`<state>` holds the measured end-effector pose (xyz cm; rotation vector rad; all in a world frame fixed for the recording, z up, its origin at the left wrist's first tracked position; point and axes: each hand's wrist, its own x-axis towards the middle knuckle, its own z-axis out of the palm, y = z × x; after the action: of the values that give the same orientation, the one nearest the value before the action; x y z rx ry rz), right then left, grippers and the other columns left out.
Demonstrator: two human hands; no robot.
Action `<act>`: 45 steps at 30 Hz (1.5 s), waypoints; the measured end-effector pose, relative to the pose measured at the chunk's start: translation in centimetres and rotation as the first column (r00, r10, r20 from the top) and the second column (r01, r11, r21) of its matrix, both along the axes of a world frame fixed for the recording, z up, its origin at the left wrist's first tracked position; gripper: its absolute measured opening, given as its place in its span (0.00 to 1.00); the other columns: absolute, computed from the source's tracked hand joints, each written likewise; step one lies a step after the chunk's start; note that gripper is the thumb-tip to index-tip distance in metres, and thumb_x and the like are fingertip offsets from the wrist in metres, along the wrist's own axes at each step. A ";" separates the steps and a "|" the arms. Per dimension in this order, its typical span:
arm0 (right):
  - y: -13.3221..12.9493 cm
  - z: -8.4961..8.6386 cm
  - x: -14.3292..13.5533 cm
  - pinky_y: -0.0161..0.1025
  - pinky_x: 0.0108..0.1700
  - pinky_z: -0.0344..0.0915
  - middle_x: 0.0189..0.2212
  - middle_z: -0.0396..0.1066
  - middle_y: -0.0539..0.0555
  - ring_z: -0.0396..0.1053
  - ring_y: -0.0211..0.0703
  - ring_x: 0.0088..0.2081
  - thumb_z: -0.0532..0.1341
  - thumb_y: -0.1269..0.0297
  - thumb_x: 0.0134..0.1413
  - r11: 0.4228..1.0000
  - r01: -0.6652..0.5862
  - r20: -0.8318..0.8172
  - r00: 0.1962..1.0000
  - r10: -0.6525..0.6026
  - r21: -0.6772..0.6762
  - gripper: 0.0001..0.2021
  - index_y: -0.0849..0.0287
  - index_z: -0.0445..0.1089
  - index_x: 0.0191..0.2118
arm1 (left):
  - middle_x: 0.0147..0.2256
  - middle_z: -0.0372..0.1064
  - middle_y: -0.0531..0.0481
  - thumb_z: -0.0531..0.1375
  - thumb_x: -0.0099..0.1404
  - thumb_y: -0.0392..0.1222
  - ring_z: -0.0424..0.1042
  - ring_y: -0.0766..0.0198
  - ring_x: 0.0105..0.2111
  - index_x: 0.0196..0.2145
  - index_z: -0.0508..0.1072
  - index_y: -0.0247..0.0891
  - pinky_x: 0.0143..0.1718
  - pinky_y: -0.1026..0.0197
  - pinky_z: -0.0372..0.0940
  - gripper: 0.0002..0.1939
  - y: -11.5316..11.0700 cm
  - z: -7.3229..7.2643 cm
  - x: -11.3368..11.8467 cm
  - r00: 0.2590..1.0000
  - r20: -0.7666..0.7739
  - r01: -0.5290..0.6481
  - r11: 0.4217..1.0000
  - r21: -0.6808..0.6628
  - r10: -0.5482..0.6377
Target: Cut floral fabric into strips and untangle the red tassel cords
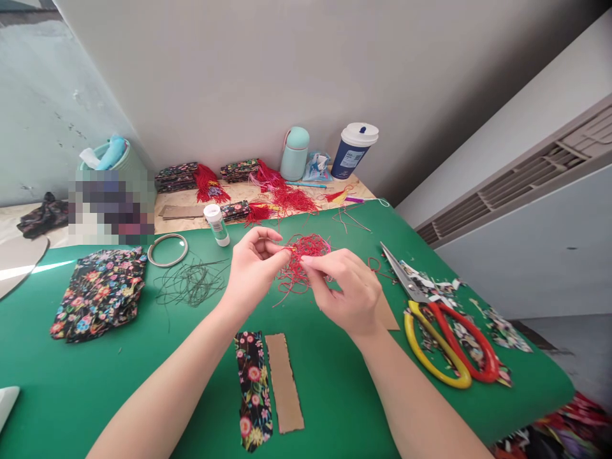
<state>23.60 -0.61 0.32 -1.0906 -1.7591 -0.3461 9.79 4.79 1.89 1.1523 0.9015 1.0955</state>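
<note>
A tangle of red cord [308, 252] lies on the green mat, right behind and between my hands. My left hand [261, 258] is closed, thumb and forefinger pinched at the tangle's left side on what looks like a strand of it. Thumb and forefinger of my right hand [345, 287] also pinch at the front of the tangle; the bit between them is too small to make out. Nearer to me lie a floral fabric strip [253, 392] and, beside it, a brown card strip [285, 382].
Large scissors [430, 319] with yellow and red handles lie at right over fabric scraps [497, 325]. Dark green cords [191, 284], folded floral fabric [102, 290], a tape ring [168, 250] and a glue stick [217, 225] are left. A flask [295, 153] and paper cup [354, 153] stand behind.
</note>
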 end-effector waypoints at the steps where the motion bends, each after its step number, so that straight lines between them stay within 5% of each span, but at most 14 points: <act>1: 0.0 0.1 0.0 0.39 0.30 0.68 0.28 0.75 0.51 0.70 0.41 0.27 0.60 0.77 0.52 1.000 0.000 -0.036 0.999 -0.001 -0.030 0.15 0.51 0.67 0.43 | 0.19 0.65 0.58 0.64 0.46 0.35 0.64 0.72 0.20 0.29 0.66 0.37 0.24 0.67 0.60 0.12 0.0 -0.1 0.0 0.999 0.033 0.009 0.999 -0.036 -0.008; 10: 0.4 0.3 0.0 0.39 0.34 0.69 0.28 0.71 0.53 0.70 0.40 0.31 0.59 0.76 0.54 0.991 0.007 -0.152 0.988 -0.027 -0.136 0.08 0.55 0.71 0.35 | 0.27 0.70 0.53 0.65 0.48 0.35 0.68 0.70 0.29 0.29 0.72 0.36 0.32 0.65 0.64 0.08 0.3 -0.5 -0.3 0.990 0.069 0.128 0.991 -0.037 -0.125; 24: 0.5 0.3 -0.1 0.41 0.36 0.68 0.30 0.71 0.54 0.71 0.43 0.33 0.57 0.76 0.56 0.989 0.002 -0.179 0.983 -0.028 -0.148 0.08 0.55 0.69 0.35 | 0.31 0.74 0.46 0.59 0.47 0.37 0.73 0.60 0.31 0.29 0.76 0.36 0.40 0.53 0.68 0.10 0.4 -0.1 -0.5 0.925 0.241 0.325 0.941 -0.094 -0.295; 28: 0.4 0.4 0.1 0.40 0.35 0.68 0.31 0.71 0.54 0.70 0.42 0.34 0.57 0.76 0.56 0.988 0.026 -0.191 0.980 -0.054 -0.150 0.08 0.55 0.68 0.35 | 0.33 0.75 0.45 0.59 0.51 0.42 0.73 0.59 0.35 0.30 0.77 0.36 0.39 0.55 0.68 0.10 0.4 0.0 -0.7 0.926 0.236 0.315 0.948 -0.053 -0.294; 34: 0.5 0.4 0.1 0.40 0.35 0.68 0.30 0.71 0.53 0.70 0.41 0.33 0.58 0.78 0.55 0.994 -0.003 -0.132 0.991 -0.012 -0.106 0.09 0.54 0.67 0.36 | 0.28 0.73 0.50 0.68 0.50 0.44 0.71 0.65 0.29 0.29 0.76 0.37 0.33 0.62 0.66 0.10 0.1 -0.4 -0.3 0.966 0.027 0.257 0.965 -0.047 -0.256; 45: 0.5 0.4 0.2 0.40 0.35 0.68 0.30 0.69 0.54 0.69 0.42 0.34 0.58 0.78 0.54 0.994 -0.022 -0.163 0.987 0.003 -0.111 0.08 0.56 0.66 0.35 | 0.30 0.76 0.48 0.70 0.47 0.42 0.72 0.63 0.32 0.28 0.79 0.36 0.38 0.60 0.66 0.10 0.2 -0.5 -0.4 0.971 0.087 0.227 0.972 -0.060 -0.221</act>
<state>23.82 -0.09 0.73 -1.1538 -1.6549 -0.1473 9.35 5.01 1.42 1.1154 0.7223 0.9126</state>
